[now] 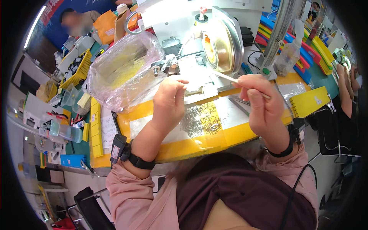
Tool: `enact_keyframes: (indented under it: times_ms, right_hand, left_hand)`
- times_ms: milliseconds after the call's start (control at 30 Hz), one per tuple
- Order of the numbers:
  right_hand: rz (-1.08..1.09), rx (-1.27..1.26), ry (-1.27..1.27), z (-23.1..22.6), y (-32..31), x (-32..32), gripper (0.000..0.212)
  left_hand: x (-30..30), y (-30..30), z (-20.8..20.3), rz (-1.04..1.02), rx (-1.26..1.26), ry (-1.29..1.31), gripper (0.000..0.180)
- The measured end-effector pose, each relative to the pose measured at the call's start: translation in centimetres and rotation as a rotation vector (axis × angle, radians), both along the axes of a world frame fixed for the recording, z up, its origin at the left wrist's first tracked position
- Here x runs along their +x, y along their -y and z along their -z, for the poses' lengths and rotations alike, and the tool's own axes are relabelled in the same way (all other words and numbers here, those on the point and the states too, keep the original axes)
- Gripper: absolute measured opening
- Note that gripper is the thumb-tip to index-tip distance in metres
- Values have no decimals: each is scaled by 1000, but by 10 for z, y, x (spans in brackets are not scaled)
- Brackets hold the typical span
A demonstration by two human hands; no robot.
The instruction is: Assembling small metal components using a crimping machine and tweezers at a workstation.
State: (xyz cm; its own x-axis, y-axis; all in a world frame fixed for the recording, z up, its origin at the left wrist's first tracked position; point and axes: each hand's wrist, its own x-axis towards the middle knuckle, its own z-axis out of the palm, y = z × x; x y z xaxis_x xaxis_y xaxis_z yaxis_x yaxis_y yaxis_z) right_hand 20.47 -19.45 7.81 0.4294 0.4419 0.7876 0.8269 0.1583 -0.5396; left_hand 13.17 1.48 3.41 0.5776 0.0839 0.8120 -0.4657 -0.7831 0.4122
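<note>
My left hand is raised over the yellow-edged work mat, its fingers curled near a small pale part at the machine's front; whether it pinches that part is hidden. My right hand grips a thin pale stick that points up-left toward the brass-coloured round disc of the white bench machine. A heap of small dark wire pieces lies on the mat between my hands.
A clear plastic bag over a box stands left of the machine. Yellow trays and a yellow block flank the mat. A spray bottle stands at the right. Other people sit at the far left and right.
</note>
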Motion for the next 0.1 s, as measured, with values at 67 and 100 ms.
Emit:
enact_keyframes:
  times_ms: [67, 100]
  right_hand:
    - [-36, 62, 46, -4, 2, 2, 13]
    - [-47, 75, 75, -6, 1, 3, 13]
  left_hand:
    - [1, -2, 0, -27, 35, -18, 10]
    - [2, -4, -1, -54, 76, -38, 8]
